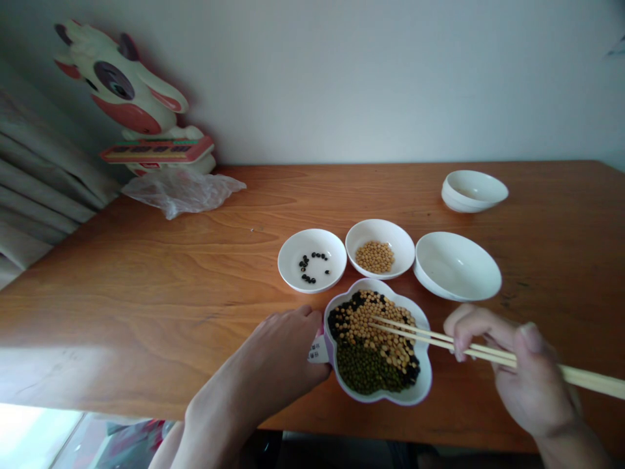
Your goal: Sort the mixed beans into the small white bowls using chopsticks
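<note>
Three bowls (456, 286) stand in a row behind the scalloped dish (424, 384) of beans (374, 319).

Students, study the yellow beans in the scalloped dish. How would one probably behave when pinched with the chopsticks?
Each yellow bean looks round and smooth, so it may slip or roll from the thin chopsticks. Being tiny beside the dish, it is probably very light. Its dry, firm look suggests it would hardly squash.
</note>
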Motion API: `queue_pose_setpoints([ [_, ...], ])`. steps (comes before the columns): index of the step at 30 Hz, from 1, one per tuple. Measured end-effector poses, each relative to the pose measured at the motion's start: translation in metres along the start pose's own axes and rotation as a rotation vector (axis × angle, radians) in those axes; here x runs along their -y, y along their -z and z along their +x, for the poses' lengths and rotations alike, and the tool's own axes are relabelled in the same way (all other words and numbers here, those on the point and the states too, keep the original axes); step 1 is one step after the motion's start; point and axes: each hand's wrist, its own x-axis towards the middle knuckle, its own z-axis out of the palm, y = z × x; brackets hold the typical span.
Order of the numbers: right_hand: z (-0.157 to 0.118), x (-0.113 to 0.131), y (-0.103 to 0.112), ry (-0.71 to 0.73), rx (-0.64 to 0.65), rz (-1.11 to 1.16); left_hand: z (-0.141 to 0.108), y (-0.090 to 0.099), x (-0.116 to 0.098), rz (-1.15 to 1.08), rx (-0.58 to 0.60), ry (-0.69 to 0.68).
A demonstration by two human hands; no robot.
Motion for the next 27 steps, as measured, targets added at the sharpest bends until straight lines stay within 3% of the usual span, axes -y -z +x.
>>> queue_pose_setpoints([
  [15, 0.011, 0.008, 0.004, 0.090, -0.185, 0.094, 0.001, -0.001, 0.001, 0.009, 0.005, -0.015],
  [18, 0.016, 0.007, 0.009, 0.143, -0.276, 0.150, 0.001, 0.000, -0.001, -0.009, 0.009, -0.037],
  [23, 0.030, 0.009, 0.006, 0.253, -0.550, 0.266, 0.001, 0.001, -0.001, -0.013, 0.006, -0.031],
  [27, 0.041, 0.015, -0.002, 0.241, -0.589, 0.273, 0.001, -0.001, 0.003, -0.028, 0.004, -0.033],
])
